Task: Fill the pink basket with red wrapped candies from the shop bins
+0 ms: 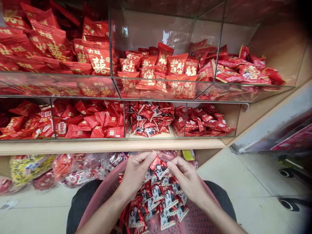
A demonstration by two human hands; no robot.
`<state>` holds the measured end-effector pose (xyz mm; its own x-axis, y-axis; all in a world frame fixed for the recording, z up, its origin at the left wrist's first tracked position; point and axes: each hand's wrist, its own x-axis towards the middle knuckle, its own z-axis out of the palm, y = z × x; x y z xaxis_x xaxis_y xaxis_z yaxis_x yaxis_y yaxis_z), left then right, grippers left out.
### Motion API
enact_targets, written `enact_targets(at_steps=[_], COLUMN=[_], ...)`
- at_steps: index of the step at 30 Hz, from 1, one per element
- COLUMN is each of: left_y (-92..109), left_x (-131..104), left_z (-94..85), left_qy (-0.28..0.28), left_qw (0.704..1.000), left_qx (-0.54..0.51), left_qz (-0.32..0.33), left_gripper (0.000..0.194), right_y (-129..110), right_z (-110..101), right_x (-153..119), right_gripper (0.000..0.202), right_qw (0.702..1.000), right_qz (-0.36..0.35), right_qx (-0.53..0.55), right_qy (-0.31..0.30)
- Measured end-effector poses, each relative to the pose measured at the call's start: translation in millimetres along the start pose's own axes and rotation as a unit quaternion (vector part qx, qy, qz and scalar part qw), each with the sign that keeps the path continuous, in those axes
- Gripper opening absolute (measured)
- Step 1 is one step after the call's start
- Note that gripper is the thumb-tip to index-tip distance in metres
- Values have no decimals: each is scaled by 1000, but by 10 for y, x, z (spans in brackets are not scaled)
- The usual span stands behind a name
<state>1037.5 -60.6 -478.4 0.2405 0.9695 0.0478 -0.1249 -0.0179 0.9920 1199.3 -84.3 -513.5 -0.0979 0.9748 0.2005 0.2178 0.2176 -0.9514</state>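
A small red candy packet (158,167) with a cartoon couple printed on it is stretched between my two hands. My left hand (136,174) is closed, pinching the packet's upper left end between thumb and fingers. On the other side, my right hand (185,177) pinches its right edge. Below them, a pink perforated basket (94,203) stands between my knees. Many matching candy packets (168,198) lie heaped in it, most with their printed faces up.
Ahead are glass-divided shelves holding red wrapped candies (97,58). The lower middle compartment holds a pile of similar couple-print packets (151,118). Under the wooden shelf edge (73,147), plastic bags of candy (80,167) rest on the tiled floor. Chair casters (289,203) are at right.
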Motion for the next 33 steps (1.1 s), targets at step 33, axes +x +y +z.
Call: enact_targets(at_steps=[33], left_y=[-12], left_x=[35], left_z=[-64], left_qy=[-32], left_qw=[990], left_qx=[-34], left_qz=[-136], left_gripper=[22], right_y=[-28], right_z=[49], right_x=[55], right_gripper=[23], right_qw=[966], right_qz=[125], right_qx=[227], right_qy=[5])
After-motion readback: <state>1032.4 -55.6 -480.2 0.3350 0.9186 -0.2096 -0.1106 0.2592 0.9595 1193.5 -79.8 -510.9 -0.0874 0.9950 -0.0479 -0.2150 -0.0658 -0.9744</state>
